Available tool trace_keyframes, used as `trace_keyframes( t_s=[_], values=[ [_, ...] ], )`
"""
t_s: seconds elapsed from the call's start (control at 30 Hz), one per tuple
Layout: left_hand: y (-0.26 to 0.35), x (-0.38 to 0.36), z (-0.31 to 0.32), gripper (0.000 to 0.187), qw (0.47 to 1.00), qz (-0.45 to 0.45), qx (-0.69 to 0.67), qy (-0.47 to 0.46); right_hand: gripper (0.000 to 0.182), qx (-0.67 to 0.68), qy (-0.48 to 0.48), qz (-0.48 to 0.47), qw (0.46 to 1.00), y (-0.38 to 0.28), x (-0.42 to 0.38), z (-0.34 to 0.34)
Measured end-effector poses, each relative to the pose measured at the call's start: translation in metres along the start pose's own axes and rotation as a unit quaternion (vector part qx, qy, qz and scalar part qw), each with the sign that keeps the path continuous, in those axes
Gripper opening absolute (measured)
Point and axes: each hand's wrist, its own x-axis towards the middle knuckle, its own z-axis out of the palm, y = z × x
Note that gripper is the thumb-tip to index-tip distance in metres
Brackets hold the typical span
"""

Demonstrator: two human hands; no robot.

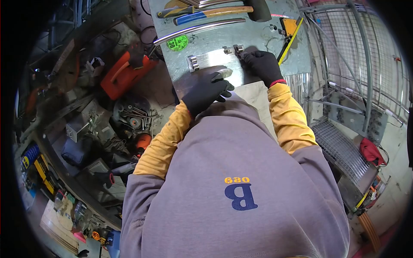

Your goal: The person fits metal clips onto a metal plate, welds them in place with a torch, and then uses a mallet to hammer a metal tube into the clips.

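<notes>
My left hand [206, 93], in a black glove, is closed round a small shiny metal piece [223, 73] near the table's front edge. To the right, my right hand [263, 66], also gloved in black, has its fingers bent together beside small metal fittings [234, 50]; whether it grips one is hidden. A flat shiny metal plate [214, 59] lies on the metal table [198, 41] between the hands. At the plate's left end stands another metal fitting [193, 63].
Behind the plate lie a curved metal bar [200, 31], a hammer [215, 14] and a green round label [177, 42]. A yellow tape measure [289, 26] is at the back right. An orange case [124, 73] sits left of the table, wire mesh racks [344, 150] right.
</notes>
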Motion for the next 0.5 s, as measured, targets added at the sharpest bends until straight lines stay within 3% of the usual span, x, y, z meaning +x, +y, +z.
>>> trace_keyframes(
  t_s=[0.23, 0.3, 0.5],
  values=[
    [-0.007, -0.018, -0.015, 0.055, 0.999, -0.003, -0.032, 0.028, 0.044, 0.018, 0.001, -0.019, 1.0, 0.0, -0.001, 0.0],
    [-0.008, -0.019, -0.017, 0.044, 0.998, 0.009, -0.044, 0.054, 0.042, 0.005, 0.002, -0.014, 1.0, -0.003, -0.003, 0.0],
    [-0.006, -0.017, -0.02, 0.037, 0.997, -0.019, -0.057, 0.049, 0.047, -0.062, 0.006, -0.027, 0.998, -0.003, -0.002, -0.002]
  ],
)
